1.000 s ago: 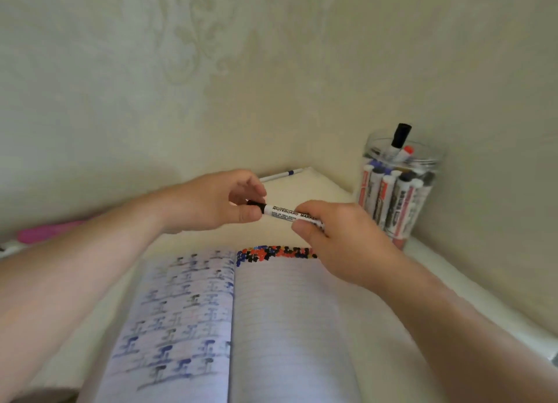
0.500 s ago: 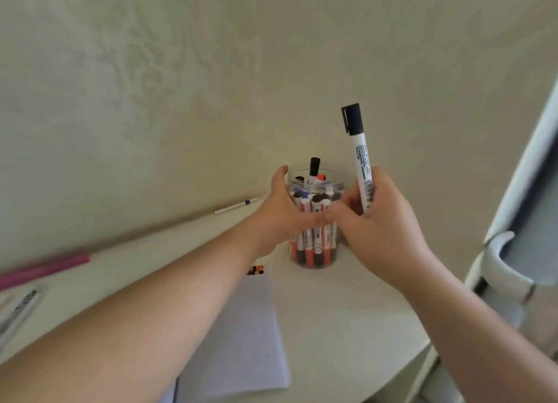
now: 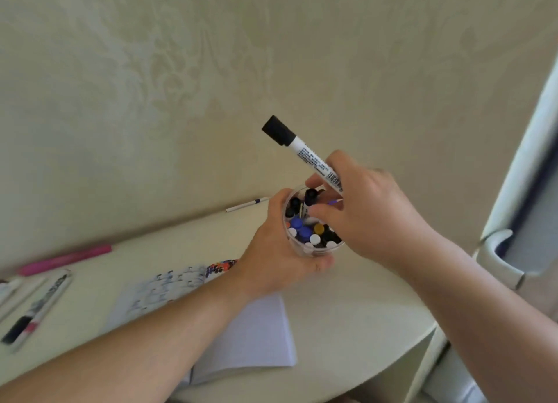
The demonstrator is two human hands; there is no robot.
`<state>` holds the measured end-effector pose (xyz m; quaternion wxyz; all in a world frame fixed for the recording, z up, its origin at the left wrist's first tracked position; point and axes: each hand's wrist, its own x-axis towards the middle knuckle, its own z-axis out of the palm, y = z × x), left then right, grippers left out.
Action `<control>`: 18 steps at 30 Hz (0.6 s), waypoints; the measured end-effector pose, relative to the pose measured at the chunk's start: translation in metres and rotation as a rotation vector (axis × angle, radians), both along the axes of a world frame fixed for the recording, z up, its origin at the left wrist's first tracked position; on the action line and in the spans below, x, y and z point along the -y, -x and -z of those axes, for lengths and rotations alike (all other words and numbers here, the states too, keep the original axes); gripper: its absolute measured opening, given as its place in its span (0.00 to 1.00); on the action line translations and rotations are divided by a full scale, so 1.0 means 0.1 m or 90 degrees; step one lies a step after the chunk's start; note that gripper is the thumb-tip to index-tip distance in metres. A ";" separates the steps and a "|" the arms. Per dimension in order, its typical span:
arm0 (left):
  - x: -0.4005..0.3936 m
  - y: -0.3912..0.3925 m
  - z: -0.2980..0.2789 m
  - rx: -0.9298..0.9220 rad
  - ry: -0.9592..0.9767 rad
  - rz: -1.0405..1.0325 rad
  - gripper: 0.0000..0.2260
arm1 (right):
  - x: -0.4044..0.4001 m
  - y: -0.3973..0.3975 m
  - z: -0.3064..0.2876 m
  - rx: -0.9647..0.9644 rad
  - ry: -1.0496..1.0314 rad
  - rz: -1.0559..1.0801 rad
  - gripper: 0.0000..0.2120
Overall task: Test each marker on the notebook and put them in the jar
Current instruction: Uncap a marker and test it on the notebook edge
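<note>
Right hand (image 3: 371, 215): grip clamped on a white-barrelled whiteboard marker with a black cap (image 3: 302, 152), held tilted, cap up and to the left, above the jar; printed text and a barcode show on the barrel. The lower fingers reach into the jar mouth. Left hand (image 3: 280, 254): grip wrapped around the wall of a clear round plastic jar (image 3: 297, 247), tipped toward the camera and packed with markers showing blue, black, white and orange ends. Beneath the left forearm an open lined notebook (image 3: 256, 336) lies on the pale surface (image 3: 347, 327), bearing blue marks and a strip of coloured dots. A pink marker (image 3: 65, 259) and further markers lie at far left.
</note>
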<state>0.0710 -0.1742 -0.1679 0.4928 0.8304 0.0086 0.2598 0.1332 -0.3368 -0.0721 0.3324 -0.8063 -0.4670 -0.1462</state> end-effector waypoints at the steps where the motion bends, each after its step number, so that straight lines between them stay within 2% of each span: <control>1: 0.00 0.04 -0.01 -0.007 -0.021 0.010 0.48 | 0.00 0.04 0.01 0.013 -0.002 -0.009 0.15; 5: 0.06 0.11 -0.08 0.018 -0.075 0.021 0.45 | 0.01 0.17 0.04 0.128 0.037 0.036 0.13; 8: 0.13 0.13 -0.09 0.059 -0.137 -0.032 0.36 | 0.04 0.24 0.13 0.143 0.083 0.073 0.12; 10: 0.16 0.15 -0.05 0.088 -0.153 -0.042 0.36 | 0.07 0.28 0.18 0.112 0.055 0.075 0.11; 14: 0.17 0.15 -0.02 0.094 -0.161 -0.032 0.42 | 0.09 0.34 0.19 -0.045 -0.050 0.083 0.10; 18: 0.16 0.20 -0.02 0.086 -0.112 -0.061 0.42 | 0.09 0.40 0.21 -0.155 -0.110 0.059 0.07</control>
